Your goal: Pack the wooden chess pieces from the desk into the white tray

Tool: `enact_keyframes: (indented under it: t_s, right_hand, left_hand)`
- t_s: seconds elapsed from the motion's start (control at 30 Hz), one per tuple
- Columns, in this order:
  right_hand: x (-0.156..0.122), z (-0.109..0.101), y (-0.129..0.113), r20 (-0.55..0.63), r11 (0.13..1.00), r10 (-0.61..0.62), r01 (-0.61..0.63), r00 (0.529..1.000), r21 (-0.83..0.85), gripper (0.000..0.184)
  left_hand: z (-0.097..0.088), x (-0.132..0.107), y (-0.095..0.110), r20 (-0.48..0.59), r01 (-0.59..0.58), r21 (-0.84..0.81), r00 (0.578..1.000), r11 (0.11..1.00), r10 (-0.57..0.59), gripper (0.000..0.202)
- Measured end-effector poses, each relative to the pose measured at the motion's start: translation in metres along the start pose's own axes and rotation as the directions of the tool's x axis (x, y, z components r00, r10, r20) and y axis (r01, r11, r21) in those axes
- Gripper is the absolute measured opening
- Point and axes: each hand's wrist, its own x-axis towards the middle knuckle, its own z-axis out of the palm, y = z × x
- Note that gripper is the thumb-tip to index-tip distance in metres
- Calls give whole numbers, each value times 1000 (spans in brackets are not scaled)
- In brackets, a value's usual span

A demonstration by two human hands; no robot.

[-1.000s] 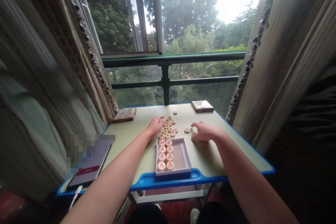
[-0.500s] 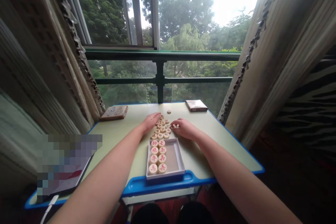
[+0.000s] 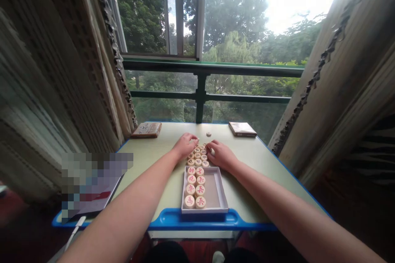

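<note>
Round wooden xiangqi pieces with black characters [image 3: 198,162] lie bunched on the table, just beyond a shallow white box [image 3: 219,191]. Inside the box, pieces with red characters [image 3: 191,190] fill two columns on its left side; its right part shows bare bottom. My left hand [image 3: 185,146] rests at the far left of the bunch, fingers reaching over it and partly apart. On the opposite side my right hand [image 3: 221,154] has its bent, loosely spread fingertips against the pieces. Both hands hide some pieces. One single piece [image 3: 209,134] lies apart, farther back.
A brown flat box [image 3: 146,130] lies at the back left corner, and another flat box [image 3: 242,129] at the back right. A blurred-out device [image 3: 95,189] with a white cable [image 3: 75,230] is at the left. The table has a blue edge [image 3: 247,226]; a window stands behind.
My right hand has moved in against the bunch, and the pieces lie closer together. The left fingers have shifted slightly over the far pieces. The whole view has swung left.
</note>
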Motion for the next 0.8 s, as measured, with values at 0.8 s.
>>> enact_keyframes:
  t_s: [0.8]
  right_hand:
    - [0, 0, 17, 14, 983, -58, 54, 998, 173, 30]
  left_hand:
    - [-4, -3, 1, 121, 42, 96, 991, 994, -54, 32]
